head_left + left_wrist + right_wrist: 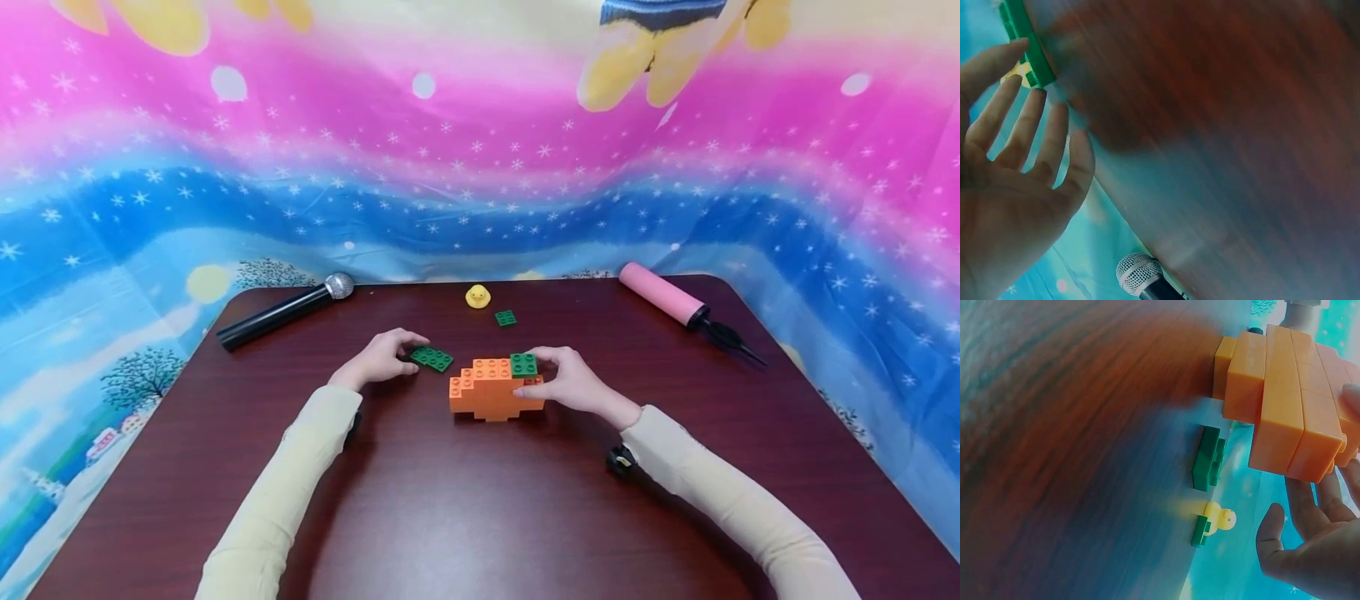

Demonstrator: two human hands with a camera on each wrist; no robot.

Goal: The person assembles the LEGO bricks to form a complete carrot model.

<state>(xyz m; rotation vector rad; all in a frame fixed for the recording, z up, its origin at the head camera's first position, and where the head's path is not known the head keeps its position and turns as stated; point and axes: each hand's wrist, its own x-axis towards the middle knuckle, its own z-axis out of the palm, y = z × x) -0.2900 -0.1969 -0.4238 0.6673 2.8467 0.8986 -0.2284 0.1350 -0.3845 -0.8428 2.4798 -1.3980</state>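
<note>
Near the middle of the table stands a stepped build of orange toy bricks [491, 396], with a small green brick [523, 365] on its top right. My right hand [573, 383] grips the build at its right end, thumb on the front face and fingers reaching behind the green brick. To the left, a longer green brick [432, 359] lies studs up on the table. My left hand [384, 357] is beside it, fingers extended; in the left wrist view the thumb tip overlaps the green brick [1029, 47]. The orange build [1291, 400] hides part of the right fingers.
Farther back are another small green brick [506, 318] and a yellow rubber duck [477, 297]. A black microphone [285, 312] lies back left, a pink hand pump [663, 294] back right. A patterned cloth [480, 183] hangs behind the table's far edge.
</note>
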